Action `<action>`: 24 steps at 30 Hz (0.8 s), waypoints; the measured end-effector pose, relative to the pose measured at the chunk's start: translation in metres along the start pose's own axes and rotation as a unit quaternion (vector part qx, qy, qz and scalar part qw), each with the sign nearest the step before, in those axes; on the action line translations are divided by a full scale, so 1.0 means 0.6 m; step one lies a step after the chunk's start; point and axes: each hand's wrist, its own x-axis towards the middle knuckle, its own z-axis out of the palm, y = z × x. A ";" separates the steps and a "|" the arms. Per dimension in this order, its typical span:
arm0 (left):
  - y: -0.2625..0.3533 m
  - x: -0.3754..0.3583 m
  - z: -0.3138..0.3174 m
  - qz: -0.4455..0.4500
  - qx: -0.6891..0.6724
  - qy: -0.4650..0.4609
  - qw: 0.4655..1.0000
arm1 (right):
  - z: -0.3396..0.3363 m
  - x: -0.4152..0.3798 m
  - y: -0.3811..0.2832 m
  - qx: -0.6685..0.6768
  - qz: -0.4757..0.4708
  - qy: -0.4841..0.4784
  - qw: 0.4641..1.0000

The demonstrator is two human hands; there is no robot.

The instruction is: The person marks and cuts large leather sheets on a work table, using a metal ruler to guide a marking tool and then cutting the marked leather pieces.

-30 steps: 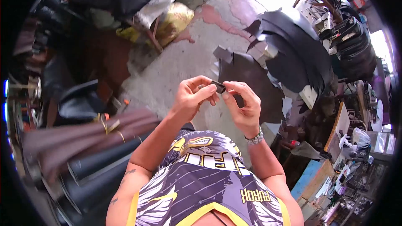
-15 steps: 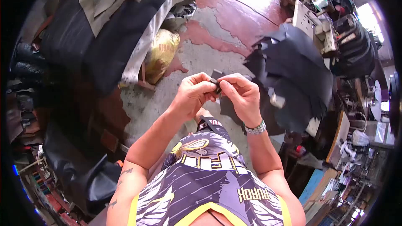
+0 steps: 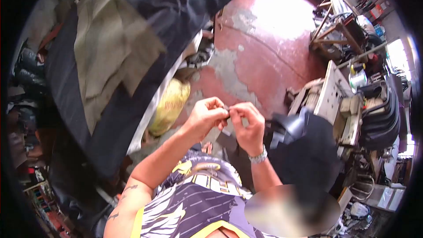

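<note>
My left hand (image 3: 205, 117) and my right hand (image 3: 246, 123) meet in front of my chest, fingertips pinched together on a small dark piece of leather (image 3: 227, 109). Only a sliver of the piece shows between the fingers. A metal watch (image 3: 257, 157) sits on my right wrist. Both hands hang in the air above the floor, touching nothing else.
A table (image 3: 110, 61) draped with dark and tan sheets of material fills the left. A yellow sack (image 3: 169, 105) lies under its edge. Black leather sheets (image 3: 304, 145) pile up at the right beside a sewing machine (image 3: 335, 101). Red worn floor (image 3: 273, 44) stretches ahead.
My view has swung upward and toward the draped table and the red floor. My hands stay together on the small leather piece, now covering it more.
</note>
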 end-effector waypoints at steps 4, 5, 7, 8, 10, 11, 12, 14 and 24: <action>0.055 0.173 0.021 0.032 0.070 0.027 0.997 | -0.017 0.124 0.090 -0.008 0.046 0.038 0.998; 0.066 0.219 0.026 0.044 0.070 0.023 0.996 | -0.022 0.151 0.123 0.017 0.098 0.047 0.994; 0.087 0.318 0.036 0.062 0.066 -0.015 0.996 | -0.041 0.216 0.182 0.163 0.201 0.048 0.965; 0.100 0.372 0.041 0.066 0.067 -0.040 0.995 | -0.055 0.262 0.196 0.243 0.244 0.053 0.937; 0.132 0.476 0.069 0.089 0.041 -0.097 0.990 | -0.086 0.353 0.225 0.288 0.268 0.073 0.916; 0.154 0.519 0.084 0.075 0.029 -0.127 0.989 | -0.101 0.391 0.229 0.312 0.277 0.100 0.903; 0.176 0.563 0.099 0.070 0.035 -0.144 0.986 | -0.114 0.437 0.235 0.338 0.280 0.125 0.890; 0.220 0.646 0.119 0.167 0.140 -0.154 0.964 | -0.146 0.521 0.271 0.372 0.273 0.127 0.878; 0.323 1.075 0.147 0.213 0.197 -0.141 0.946 | -0.228 0.901 0.563 0.462 0.313 0.156 0.815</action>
